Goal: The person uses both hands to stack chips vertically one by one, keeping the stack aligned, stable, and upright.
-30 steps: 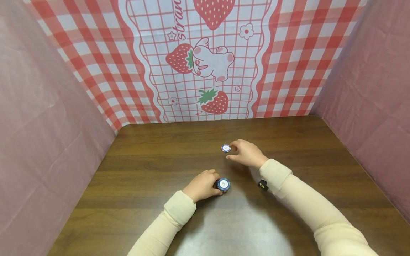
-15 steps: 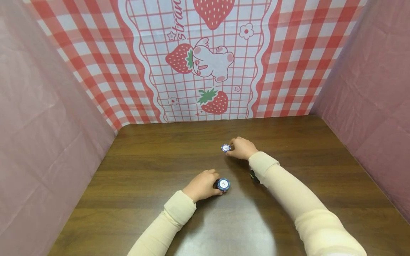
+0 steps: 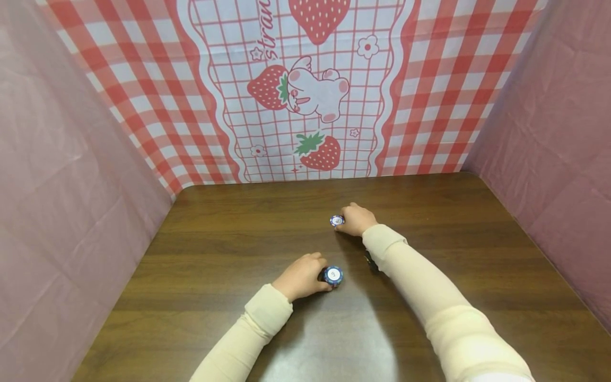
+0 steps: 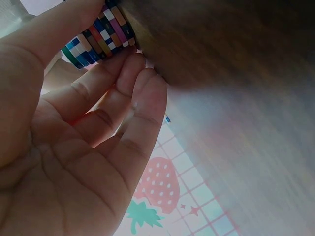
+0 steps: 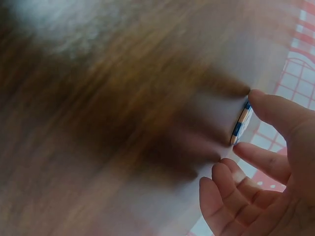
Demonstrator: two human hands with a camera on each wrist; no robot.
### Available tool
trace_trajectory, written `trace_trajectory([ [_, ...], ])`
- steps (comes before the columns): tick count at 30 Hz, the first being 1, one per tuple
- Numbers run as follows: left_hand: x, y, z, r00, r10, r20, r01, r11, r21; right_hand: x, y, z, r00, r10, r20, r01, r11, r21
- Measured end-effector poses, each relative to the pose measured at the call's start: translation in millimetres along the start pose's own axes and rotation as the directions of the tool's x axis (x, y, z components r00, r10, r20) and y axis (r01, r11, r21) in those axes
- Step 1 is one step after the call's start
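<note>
A stack of poker chips stands on the wooden table, its top chip blue-edged with a white centre. My left hand holds the stack from the left, thumb on the near side and fingers on the far side. Several coloured layers of the chip stack show between thumb and fingers in the left wrist view. Farther back, my right hand pinches a single blue and white poker chip. In the right wrist view, this chip lies flat at the tabletop between thumb and index fingertip, with the other fingers loosely bent.
The brown wooden table ends at a red and white checked cloth with strawberry prints. Pink cloth walls rise at both sides. A small dark object shows under the right cuff.
My right hand has moved left toward the single chip, and its thumb and index finger have closed on the chip's edges. The left hand and the stack have stayed in place.
</note>
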State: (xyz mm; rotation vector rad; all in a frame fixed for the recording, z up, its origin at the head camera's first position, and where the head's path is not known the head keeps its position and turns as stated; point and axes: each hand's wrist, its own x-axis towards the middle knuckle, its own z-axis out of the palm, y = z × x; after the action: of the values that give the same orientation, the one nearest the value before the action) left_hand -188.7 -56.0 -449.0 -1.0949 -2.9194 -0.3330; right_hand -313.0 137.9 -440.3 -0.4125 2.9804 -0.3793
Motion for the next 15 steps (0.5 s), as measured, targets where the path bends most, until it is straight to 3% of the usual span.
trace_trajectory([
  [15,0.1,0.4,-0.2,1.0,-0.009,0.006,0.009,1.0,-0.004,2.8,-3.9,-1.3,1.0,0.007,-0.01,-0.007,1.0,-0.008],
])
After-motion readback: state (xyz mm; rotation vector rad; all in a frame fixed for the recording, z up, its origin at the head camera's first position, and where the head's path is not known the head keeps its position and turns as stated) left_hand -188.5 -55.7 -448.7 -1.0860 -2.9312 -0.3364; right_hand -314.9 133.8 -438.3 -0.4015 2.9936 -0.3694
